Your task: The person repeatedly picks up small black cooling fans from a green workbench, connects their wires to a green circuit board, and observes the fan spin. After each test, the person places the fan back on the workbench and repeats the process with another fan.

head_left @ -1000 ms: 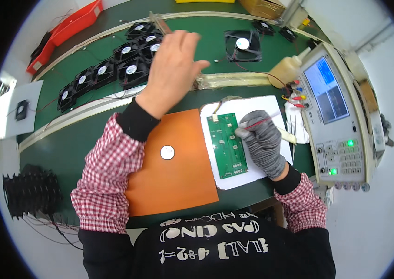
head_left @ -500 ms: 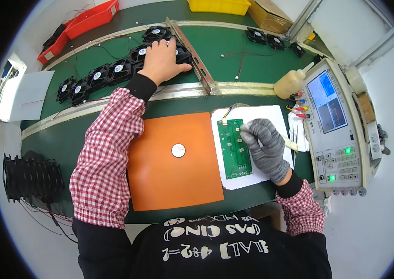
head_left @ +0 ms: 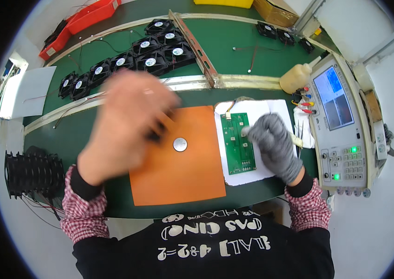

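Your grey-gloved right hand [head_left: 273, 142], fingers curled closed, is nearer the green rectangular circuit board [head_left: 238, 156], which lies just left of it, long axis pointing away from you. Your bare left hand [head_left: 129, 116] is blurred over the flat orange sheet [head_left: 183, 181]; whether it grips the small dark thing [head_left: 156, 135] beside its fingers, I cannot tell.

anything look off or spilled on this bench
Nothing looks spilled or plainly damaged. Slightly odd: the right hand wears a grey glove while the left hand, blurred, is bare. The black fans on the green bench also sit in a ragged, slanting cluster.
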`<state>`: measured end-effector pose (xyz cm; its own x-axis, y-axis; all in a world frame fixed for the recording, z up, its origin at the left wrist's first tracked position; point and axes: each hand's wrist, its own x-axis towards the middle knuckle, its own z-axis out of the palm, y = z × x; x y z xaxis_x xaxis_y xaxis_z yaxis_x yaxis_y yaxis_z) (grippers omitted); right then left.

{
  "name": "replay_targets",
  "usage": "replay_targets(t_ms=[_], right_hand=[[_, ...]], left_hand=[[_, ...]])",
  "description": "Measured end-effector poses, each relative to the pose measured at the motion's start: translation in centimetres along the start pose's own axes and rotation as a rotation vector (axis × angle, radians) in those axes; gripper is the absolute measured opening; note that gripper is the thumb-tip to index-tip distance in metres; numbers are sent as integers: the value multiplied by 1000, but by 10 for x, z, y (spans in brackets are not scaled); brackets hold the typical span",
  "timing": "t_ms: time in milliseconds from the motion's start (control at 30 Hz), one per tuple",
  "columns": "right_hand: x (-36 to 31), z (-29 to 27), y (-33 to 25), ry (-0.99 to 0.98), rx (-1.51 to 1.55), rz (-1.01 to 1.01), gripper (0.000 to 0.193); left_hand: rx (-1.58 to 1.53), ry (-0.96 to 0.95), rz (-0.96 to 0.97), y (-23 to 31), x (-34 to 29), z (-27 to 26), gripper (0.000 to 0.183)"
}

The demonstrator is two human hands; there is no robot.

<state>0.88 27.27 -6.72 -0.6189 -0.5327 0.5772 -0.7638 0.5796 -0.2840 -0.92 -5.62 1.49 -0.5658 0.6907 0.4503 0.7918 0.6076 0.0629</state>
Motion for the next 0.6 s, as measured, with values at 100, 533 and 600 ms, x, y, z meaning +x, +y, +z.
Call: replay_targets(t_ms=[100,533,600], right_hand=[[3,-7,18,-105,-339,150,23],[-12,24,19,-59,426,471,11],[-10,23,16,-85,443,496,12]], left_hand=[[383,480,-395,-32,-10,2,72],[-444,-200,-283,38,-19,78,97],[-428,-202,-292,39,-23,77,97]])
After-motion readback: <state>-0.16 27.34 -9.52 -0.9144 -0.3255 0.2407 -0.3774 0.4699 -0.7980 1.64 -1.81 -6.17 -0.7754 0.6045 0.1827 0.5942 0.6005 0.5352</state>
